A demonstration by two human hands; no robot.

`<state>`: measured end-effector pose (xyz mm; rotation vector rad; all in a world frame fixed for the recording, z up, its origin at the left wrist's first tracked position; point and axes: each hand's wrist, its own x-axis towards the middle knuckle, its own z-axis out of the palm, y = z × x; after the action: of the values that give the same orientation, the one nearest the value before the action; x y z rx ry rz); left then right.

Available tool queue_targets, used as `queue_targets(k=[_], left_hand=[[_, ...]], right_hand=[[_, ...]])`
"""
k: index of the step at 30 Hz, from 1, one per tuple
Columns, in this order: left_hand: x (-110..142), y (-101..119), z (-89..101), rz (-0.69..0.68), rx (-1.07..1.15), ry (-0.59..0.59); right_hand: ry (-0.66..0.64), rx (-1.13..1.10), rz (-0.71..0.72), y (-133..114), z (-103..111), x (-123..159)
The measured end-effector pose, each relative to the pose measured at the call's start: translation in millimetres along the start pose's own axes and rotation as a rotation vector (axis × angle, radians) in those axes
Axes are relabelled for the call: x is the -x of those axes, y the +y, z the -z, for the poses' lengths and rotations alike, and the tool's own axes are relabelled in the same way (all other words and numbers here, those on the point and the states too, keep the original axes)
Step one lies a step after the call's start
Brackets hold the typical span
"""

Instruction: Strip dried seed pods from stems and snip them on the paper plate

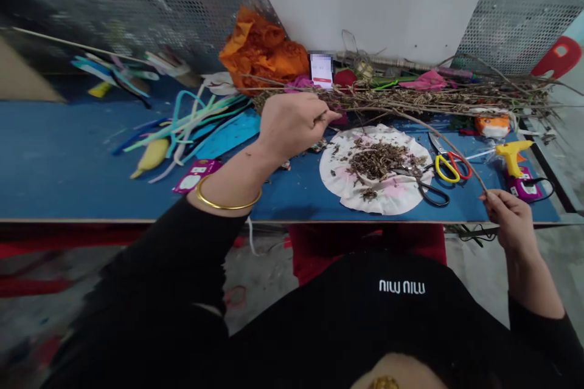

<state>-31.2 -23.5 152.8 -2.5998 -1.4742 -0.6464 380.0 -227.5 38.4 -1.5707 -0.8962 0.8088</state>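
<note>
A long thin dry twig (pixel 440 132) bows across the table between my two hands. My right hand (pixel 510 217) pinches its lower end near the table's front right edge. At the twig's other end, my left hand (pixel 292 124) is closed around it, raised over the middle of the table. Below the twig lies a round white crumpled sheet (pixel 335 179) with a heap of dry brown leaf bits (pixel 376 159) on it. Black-handled scissors (pixel 431 193) rest on the sheet's right edge. Scissors with red and yellow handles (pixel 449 167) lie just beyond.
A bundle of dry twigs (pixel 479 98) lies along the back, beside orange crumpled paper (pixel 262 55) and a phone (pixel 322 70). On the right is a yellow glue gun (pixel 513 155). Coloured strips (pixel 182 124) and a yellow banana-shaped thing (pixel 152 155) lie left.
</note>
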Motion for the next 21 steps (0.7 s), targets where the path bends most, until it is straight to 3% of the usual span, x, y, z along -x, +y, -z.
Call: queue_targets(k=[13, 17, 21], left_hand=[[-19, 25, 21.0, 0.246, 0.144, 0.209], [-25, 48, 22.4, 0.236, 0.369, 0.238], [-40, 76, 19.2, 0.307, 0.783, 0.311]], right_hand=[[-0.052, -0.337, 0.015, -47, -68, 10], [-0.194, -0.386, -0.019, -59, -98, 15], [-0.279, -0.446, 0.052, -73, -136, 11]])
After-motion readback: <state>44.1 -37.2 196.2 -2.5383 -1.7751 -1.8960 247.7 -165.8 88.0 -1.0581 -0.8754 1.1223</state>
